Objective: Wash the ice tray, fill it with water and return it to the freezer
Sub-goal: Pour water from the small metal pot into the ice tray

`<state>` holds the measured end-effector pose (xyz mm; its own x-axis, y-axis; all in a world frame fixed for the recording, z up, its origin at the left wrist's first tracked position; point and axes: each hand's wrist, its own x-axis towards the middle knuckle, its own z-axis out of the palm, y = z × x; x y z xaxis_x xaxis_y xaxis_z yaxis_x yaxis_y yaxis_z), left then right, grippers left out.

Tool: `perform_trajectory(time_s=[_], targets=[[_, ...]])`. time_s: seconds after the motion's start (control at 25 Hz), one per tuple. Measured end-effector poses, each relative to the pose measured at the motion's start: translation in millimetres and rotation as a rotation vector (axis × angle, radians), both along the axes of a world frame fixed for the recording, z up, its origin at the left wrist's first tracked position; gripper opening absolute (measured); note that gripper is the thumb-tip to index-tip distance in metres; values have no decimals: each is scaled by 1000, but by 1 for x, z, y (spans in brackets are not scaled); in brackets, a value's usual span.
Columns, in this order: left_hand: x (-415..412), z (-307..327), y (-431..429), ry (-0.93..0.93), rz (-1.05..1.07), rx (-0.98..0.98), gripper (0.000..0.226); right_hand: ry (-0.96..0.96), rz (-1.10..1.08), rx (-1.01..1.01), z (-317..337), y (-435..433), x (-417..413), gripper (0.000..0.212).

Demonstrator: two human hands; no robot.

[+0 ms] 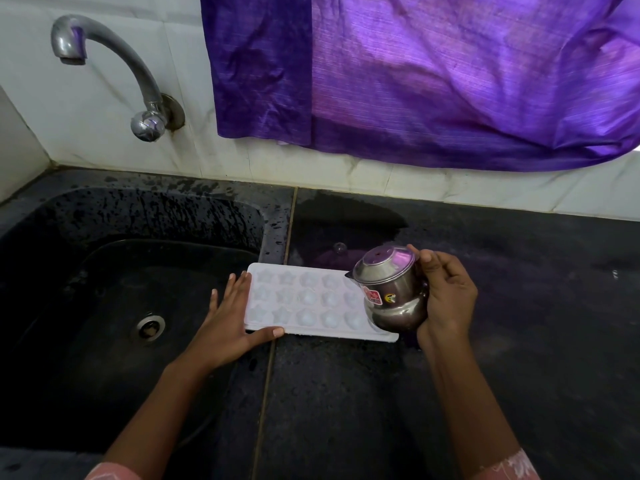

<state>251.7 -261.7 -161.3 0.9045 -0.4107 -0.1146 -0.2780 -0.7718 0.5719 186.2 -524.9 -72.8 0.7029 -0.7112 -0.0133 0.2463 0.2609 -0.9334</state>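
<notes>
We look from head height, forward and down, close over the counter [519,341]; sink [86,341] at nine o'clock, tiled wall [294,168] at twelve.

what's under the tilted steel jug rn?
The right end of the white plastic ice tray, which lies on the black stone counter. The small steel jug, gripped by the right hand, covers the tray's last cells; whether it touches the tray cannot be told.

Wet black bench [519,306], sink [104,271] set in it; white tray [304,299] lies flat across the seam [265,393] by the sink's rim.
</notes>
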Motion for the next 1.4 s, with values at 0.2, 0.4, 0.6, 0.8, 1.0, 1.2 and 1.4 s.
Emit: perform_trajectory(time_s=[0.2, 0.4, 0.6, 0.8, 1.0, 1.2, 1.4], targets=[[-1, -1, 1, -2, -2, -1, 141, 18, 9, -64, 1, 5, 1, 6], [-1, -1, 1, 0, -2, -10, 141, 42, -1, -162, 3, 7, 1, 17], [-1, -1, 0, -4, 2, -10, 141, 26, 10, -193, 7, 10, 0, 16], [-1, -1, 0, -4, -1, -14, 141, 27, 14, -198, 10, 11, 0, 17], [0, -1, 0, -8, 0, -8, 142, 34, 2, -157, 8, 10, -1, 16], [-1, -2, 0, -13, -2, -14, 141, 37, 10, -7, 0, 7, 1, 7], [-1, -2, 0, -17, -5, -23, 140, 29, 49, 23, 0, 11, 6, 13]])
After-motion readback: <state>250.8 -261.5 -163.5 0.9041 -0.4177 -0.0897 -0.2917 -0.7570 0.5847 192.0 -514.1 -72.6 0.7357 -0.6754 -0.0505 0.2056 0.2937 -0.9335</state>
